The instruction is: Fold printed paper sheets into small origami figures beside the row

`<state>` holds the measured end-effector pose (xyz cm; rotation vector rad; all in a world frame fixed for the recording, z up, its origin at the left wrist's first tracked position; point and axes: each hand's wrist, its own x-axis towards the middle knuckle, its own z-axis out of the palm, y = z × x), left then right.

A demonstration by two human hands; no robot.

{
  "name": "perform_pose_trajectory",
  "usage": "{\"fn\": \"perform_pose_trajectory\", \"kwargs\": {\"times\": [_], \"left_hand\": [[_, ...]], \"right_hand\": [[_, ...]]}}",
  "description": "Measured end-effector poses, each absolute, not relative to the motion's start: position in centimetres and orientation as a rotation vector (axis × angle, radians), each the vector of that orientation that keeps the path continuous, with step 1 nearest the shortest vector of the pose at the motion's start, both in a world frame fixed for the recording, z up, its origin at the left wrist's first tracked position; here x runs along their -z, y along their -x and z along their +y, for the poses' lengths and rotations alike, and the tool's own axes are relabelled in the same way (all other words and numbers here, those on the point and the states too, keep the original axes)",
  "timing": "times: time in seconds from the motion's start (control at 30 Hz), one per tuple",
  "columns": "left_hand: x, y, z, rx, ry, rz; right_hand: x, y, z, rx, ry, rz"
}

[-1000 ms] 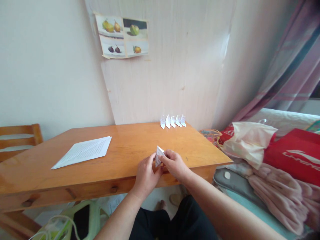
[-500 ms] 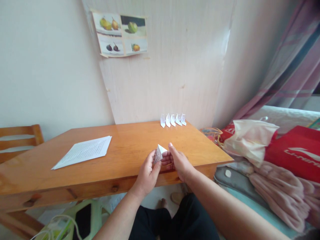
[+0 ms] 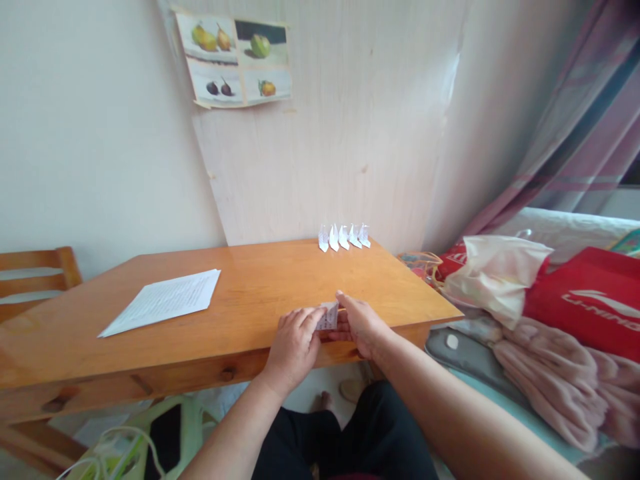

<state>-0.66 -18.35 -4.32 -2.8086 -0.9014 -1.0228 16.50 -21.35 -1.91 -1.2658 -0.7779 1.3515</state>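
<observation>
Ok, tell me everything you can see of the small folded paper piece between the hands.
The folded paper piece is small and white with fine grey print, and looks like thin printer paper. It is folded into a compact, roughly rectangular shape; its layers cannot be made out. It sits low against the wooden desk, close to the near edge. The left hand has its fingertips on the left side and the right hand grips the right side, so only its middle shows.

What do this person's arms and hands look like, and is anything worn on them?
The left forearm and right forearm are bare to the picture's edge, with no sleeve in view. The left hand and right hand are bare too: no gloves, and no ring, watch or bracelet shows.
</observation>
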Motion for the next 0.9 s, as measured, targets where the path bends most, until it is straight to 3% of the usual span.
{"fn": "perform_pose_trajectory", "kwargs": {"times": [0.1,0.33,0.57,0.9], "left_hand": [[4.1,0.8,-18.3,0.924,2.806,-0.855],[4.2,0.9,-18.7,0.855,2.855,-0.762],[4.6,1.0,-18.9,0.836,2.861,-0.826],[5.5,1.6,-19.3,0.855,2.840,-0.788]], "right_hand": [[1.6,-16.8,-22.4,-1.353,1.318,-0.886],[2.1,-17.8,-24.2,-0.897,1.572,-1.207],[3.8,-18.8,-26.6,0.089,1.742,-1.837],[5.4,-18.2,-27.2,0.327,1.695,-2.068]]}}
